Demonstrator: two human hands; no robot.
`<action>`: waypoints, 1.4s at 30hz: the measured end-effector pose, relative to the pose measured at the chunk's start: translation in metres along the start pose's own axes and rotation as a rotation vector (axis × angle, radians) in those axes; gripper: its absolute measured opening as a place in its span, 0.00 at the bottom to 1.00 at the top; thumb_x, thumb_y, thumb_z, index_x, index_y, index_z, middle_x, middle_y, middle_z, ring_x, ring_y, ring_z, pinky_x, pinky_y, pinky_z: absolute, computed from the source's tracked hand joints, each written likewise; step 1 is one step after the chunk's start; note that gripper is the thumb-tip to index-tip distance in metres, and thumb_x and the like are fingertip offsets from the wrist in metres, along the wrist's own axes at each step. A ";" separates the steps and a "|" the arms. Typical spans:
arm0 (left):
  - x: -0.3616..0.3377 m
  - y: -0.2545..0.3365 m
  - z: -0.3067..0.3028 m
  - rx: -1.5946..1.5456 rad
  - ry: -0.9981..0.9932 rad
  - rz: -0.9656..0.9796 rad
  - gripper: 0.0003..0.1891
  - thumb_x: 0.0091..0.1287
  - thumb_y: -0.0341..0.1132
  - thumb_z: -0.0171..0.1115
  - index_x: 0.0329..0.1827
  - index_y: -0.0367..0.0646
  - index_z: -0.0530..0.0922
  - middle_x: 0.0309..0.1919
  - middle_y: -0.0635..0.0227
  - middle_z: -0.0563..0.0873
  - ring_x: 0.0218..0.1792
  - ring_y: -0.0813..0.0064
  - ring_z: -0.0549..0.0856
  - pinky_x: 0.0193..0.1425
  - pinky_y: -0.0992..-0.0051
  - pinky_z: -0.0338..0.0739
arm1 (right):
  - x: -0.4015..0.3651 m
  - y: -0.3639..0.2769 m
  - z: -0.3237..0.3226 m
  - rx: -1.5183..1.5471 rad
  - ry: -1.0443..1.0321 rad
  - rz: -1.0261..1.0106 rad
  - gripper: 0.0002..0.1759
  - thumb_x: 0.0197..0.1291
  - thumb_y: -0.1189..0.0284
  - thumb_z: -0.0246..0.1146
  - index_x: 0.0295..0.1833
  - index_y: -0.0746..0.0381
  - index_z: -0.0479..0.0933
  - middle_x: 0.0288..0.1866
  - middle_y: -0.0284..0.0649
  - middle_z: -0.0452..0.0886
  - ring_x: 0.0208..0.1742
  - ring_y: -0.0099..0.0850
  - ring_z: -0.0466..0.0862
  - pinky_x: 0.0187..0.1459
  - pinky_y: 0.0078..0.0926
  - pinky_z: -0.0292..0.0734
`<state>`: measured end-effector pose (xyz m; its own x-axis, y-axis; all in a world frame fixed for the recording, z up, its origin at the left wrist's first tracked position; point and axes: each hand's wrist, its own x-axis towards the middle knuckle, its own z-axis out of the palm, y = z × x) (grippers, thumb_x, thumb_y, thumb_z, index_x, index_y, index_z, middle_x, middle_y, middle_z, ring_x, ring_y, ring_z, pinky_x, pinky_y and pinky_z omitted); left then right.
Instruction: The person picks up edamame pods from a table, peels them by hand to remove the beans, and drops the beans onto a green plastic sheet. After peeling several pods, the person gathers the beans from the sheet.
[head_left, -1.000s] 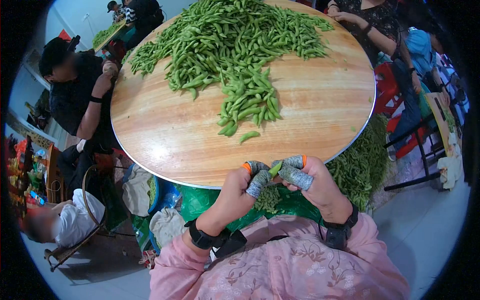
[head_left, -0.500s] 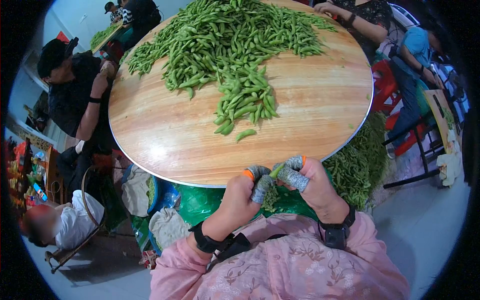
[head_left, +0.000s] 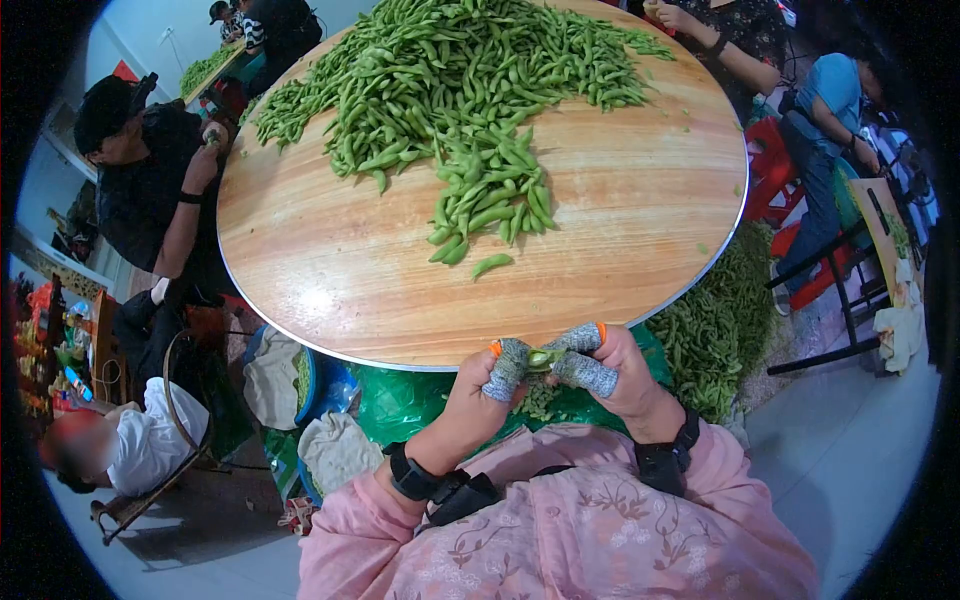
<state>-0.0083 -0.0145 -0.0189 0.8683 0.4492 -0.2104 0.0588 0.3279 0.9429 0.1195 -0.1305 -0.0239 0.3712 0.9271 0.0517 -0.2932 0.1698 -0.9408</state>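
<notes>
A green soybean pod (head_left: pixel 543 357) is pinched between my two hands, just past the table's near edge. My left hand (head_left: pixel 490 378) grips one end, with grey knitted covers on its fingertips and an orange band. On the pod's other end, my right hand (head_left: pixel 615 370) is closed with similar finger covers. The pod looks split along its length, though the fingers hide part of it. Below the hands, shelled green beans (head_left: pixel 540 400) lie on green plastic sheeting (head_left: pixel 395 405).
A heap of soybean pods (head_left: pixel 440 90) covers the far part of the round wooden table (head_left: pixel 330 240). One stray pod (head_left: pixel 492 265) lies nearer me. Pods pile on the floor at right (head_left: pixel 715 320). Other people sit around, including a person in black (head_left: pixel 150 190) at left.
The pod between my fingers has turned more level and now appears opened. Both hands have shifted slightly, and my right wrist has rotated. Across the table at right, another person's hands have lifted.
</notes>
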 end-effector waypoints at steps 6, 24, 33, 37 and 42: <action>-0.002 0.017 0.005 0.625 -0.086 0.342 0.10 0.63 0.38 0.53 0.30 0.39 0.73 0.20 0.76 0.73 0.20 0.85 0.69 0.24 0.84 0.64 | 0.000 -0.019 0.006 -0.097 0.021 0.124 0.04 0.54 0.79 0.57 0.35 0.68 0.75 0.30 0.32 0.78 0.32 0.17 0.75 0.34 0.15 0.70; -0.001 -0.002 0.003 0.458 -0.191 0.352 0.07 0.61 0.31 0.52 0.38 0.36 0.72 0.19 0.71 0.72 0.23 0.78 0.71 0.28 0.76 0.67 | -0.005 -0.014 0.005 -0.358 -0.014 0.026 0.07 0.51 0.79 0.58 0.37 0.68 0.76 0.30 0.35 0.80 0.31 0.18 0.75 0.34 0.17 0.71; 0.043 0.052 -0.019 1.337 0.110 0.318 0.12 0.56 0.35 0.58 0.39 0.37 0.73 0.23 0.53 0.79 0.22 0.55 0.78 0.26 0.65 0.70 | -0.069 -0.059 -0.102 -1.534 0.391 0.242 0.12 0.43 0.79 0.57 0.38 0.66 0.76 0.30 0.50 0.78 0.32 0.47 0.78 0.35 0.37 0.72; 0.082 0.055 -0.021 1.610 0.096 0.286 0.13 0.57 0.41 0.56 0.34 0.38 0.75 0.21 0.52 0.79 0.22 0.51 0.78 0.25 0.60 0.71 | -0.072 -0.067 -0.097 -1.401 0.616 0.176 0.10 0.44 0.79 0.59 0.35 0.67 0.77 0.29 0.49 0.79 0.30 0.40 0.80 0.34 0.31 0.73; 0.094 0.044 -0.028 1.736 0.069 0.443 0.12 0.57 0.39 0.57 0.33 0.38 0.75 0.15 0.55 0.77 0.21 0.58 0.80 0.24 0.64 0.72 | -0.048 -0.052 -0.066 -0.981 0.430 0.016 0.10 0.46 0.79 0.60 0.38 0.67 0.77 0.28 0.43 0.80 0.29 0.28 0.79 0.33 0.23 0.73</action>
<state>0.0621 0.0659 -0.0044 0.9441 0.2977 0.1414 0.2885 -0.9539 0.0824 0.1749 -0.2063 -0.0001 0.7093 0.6985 0.0946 0.4645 -0.3622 -0.8081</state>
